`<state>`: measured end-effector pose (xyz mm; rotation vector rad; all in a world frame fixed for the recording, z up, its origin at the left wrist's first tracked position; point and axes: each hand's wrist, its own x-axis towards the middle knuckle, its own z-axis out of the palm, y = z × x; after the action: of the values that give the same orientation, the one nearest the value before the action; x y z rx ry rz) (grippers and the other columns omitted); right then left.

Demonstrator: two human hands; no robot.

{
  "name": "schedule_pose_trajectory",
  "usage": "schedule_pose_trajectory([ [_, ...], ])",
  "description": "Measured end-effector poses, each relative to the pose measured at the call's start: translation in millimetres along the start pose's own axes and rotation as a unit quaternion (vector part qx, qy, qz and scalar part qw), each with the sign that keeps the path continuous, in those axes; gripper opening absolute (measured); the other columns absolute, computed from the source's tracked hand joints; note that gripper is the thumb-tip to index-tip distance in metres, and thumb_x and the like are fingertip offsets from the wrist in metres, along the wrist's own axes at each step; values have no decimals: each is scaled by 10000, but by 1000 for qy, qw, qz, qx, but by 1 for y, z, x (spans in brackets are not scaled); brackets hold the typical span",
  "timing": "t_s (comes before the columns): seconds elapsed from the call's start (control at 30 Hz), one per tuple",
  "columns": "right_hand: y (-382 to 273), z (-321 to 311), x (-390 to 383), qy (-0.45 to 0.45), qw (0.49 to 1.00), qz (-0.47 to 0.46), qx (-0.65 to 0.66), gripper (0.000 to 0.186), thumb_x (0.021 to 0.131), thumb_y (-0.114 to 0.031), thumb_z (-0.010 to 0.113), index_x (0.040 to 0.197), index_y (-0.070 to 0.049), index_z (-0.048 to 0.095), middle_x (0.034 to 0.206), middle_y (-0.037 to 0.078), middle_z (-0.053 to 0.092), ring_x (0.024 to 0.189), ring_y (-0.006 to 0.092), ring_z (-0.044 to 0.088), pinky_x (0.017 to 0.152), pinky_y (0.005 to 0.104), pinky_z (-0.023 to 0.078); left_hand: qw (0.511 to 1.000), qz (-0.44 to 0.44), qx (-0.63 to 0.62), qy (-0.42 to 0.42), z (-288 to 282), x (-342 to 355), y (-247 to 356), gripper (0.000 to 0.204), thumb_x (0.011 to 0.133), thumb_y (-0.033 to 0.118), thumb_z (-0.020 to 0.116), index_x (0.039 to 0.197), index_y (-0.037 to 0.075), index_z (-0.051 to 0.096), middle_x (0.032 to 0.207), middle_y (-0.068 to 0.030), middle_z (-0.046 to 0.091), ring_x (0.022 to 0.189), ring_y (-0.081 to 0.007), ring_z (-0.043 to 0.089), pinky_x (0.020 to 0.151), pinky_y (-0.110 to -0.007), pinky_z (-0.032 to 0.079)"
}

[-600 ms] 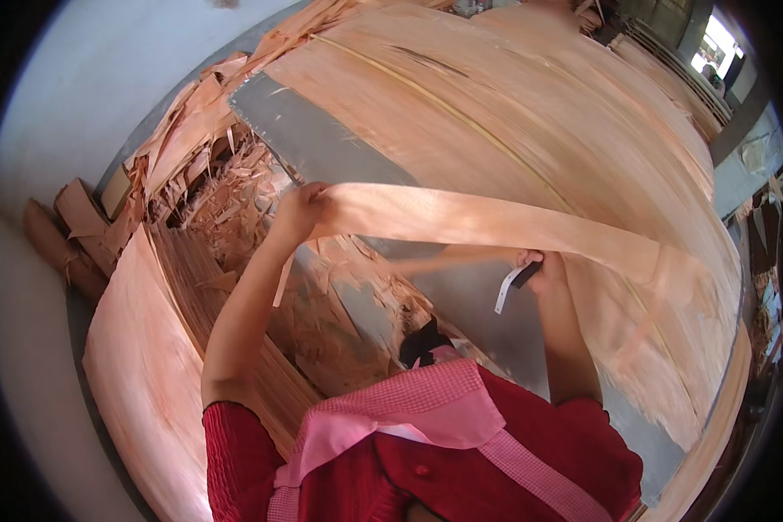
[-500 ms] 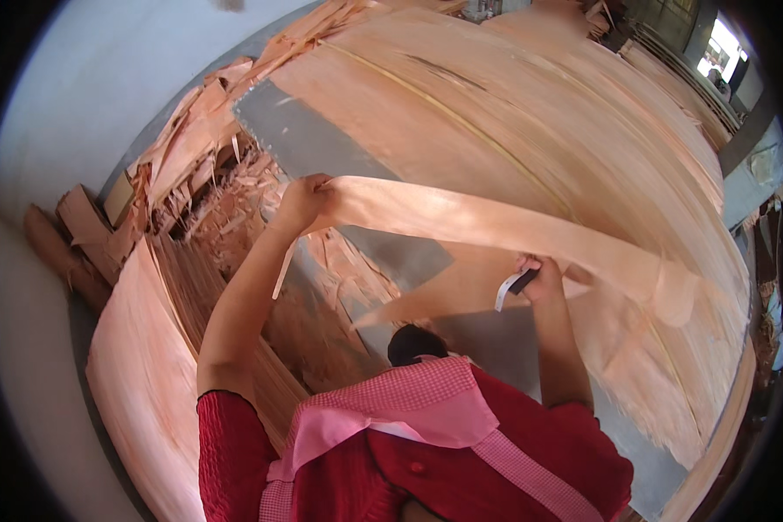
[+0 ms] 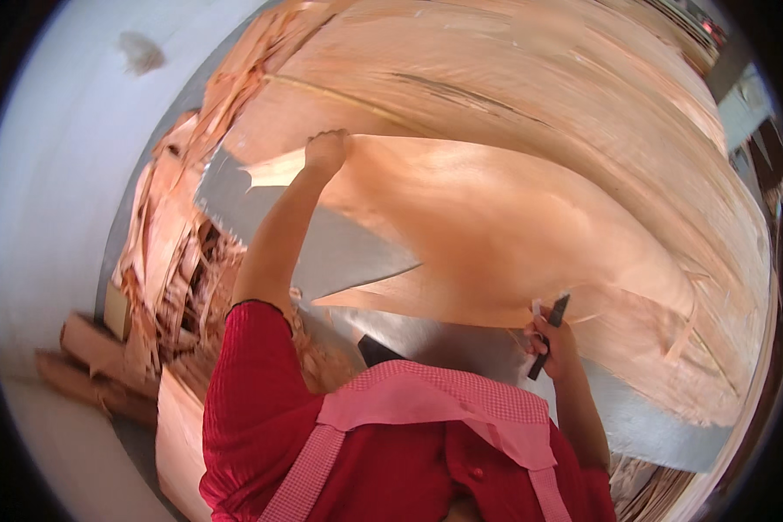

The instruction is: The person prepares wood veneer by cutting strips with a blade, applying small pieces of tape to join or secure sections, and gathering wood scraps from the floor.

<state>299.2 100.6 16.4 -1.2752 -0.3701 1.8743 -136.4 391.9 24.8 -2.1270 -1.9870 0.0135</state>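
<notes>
Right hand (image 3: 555, 344) sits nearest in my view, fingers curled shut around a dark slim tool (image 3: 558, 311), which stands aslant with its upper end leaning away from the body; the right forearm (image 3: 585, 418) rises from the lower right and tips a little leftward. Just beyond these fingers I have the near edge of the thin wood sheet (image 3: 487, 217); whether hand or tool touches it, I can't tell. Its long axis runs left to right, dropping toward the right end, so the sheet lies forward and mostly leftward of the right hand, over the grey tabletop (image 3: 348, 248); a pointed flap juts out at its near left.

Left hand (image 3: 326, 150) is farther out, clamped on the sheet's far edge toward the left end, back of the hand up, thumb hidden from me; the left forearm (image 3: 278, 235) stretches well forward. Torn wood scraps (image 3: 152, 252) heap up to its left; beyond spreads a broad layer of wood sheets (image 3: 496, 78); a pale wall (image 3: 70, 174) closes the left side.
</notes>
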Motion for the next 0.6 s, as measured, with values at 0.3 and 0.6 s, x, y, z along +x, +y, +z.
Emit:
schedule_pose_trajectory([
  [0.3, 10, 92, 25, 226, 969, -30, -89, 149, 837, -113, 508, 946, -13, 492, 715, 122, 595, 410, 83, 425, 461, 256, 445, 968, 237, -19, -76, 88, 119, 33, 298, 810, 277, 517, 1037, 86, 544, 1100, -96, 564, 1014, -269, 536, 867, -441, 380],
  [0.6, -32, 164, 91, 215, 968, -52, -117, 210, 853, -206, 522, 900, -2, 504, 685, 131, 593, 395, 94, 421, 456, 261, 428, 866, 233, -427, -120, 134, 235, -47, 514, 858, 454, 435, 1232, 103, 414, 1240, -109, 435, 1107, -300, 430, 929, -442, 331],
])
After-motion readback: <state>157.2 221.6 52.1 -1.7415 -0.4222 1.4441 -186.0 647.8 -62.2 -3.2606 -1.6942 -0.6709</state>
